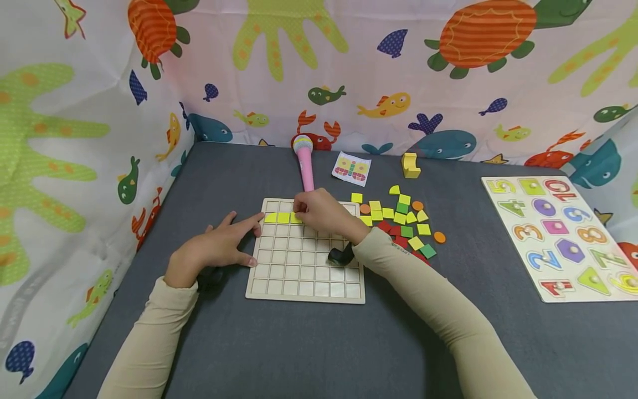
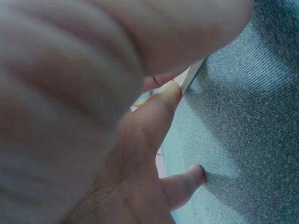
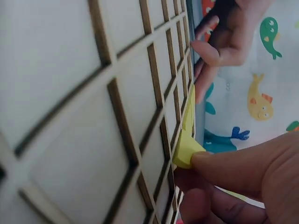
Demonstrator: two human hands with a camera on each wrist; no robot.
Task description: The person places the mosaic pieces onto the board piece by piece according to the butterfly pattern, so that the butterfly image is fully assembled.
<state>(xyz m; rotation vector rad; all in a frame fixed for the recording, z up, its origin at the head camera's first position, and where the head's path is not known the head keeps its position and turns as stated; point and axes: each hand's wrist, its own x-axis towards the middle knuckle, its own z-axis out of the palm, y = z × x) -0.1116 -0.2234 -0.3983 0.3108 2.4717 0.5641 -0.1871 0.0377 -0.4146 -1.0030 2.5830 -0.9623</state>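
Observation:
A pale wooden grid board [image 1: 305,301] lies on the dark table. My left hand [image 1: 214,249] is at its left edge, thumb and index finger spread apart and touching the rim; in the left wrist view a fingertip [image 2: 172,91] meets the edge of the board. Over the second row from the back, my right hand [image 1: 326,213] pinches a yellow tile [image 3: 188,150] between thumb and fingers. That tile is tilted at its cell. To its left, yellow tiles [image 1: 282,218] sit side by side in the same row.
Loose yellow, green, red and orange pieces [image 1: 400,218] are scattered right of the board. Behind it lie a pink toy microphone [image 1: 305,166], a butterfly pattern card [image 1: 351,168] and a yellow block [image 1: 411,166]. A number puzzle board [image 1: 535,280] lies far right. Printed cloth walls enclose the table.

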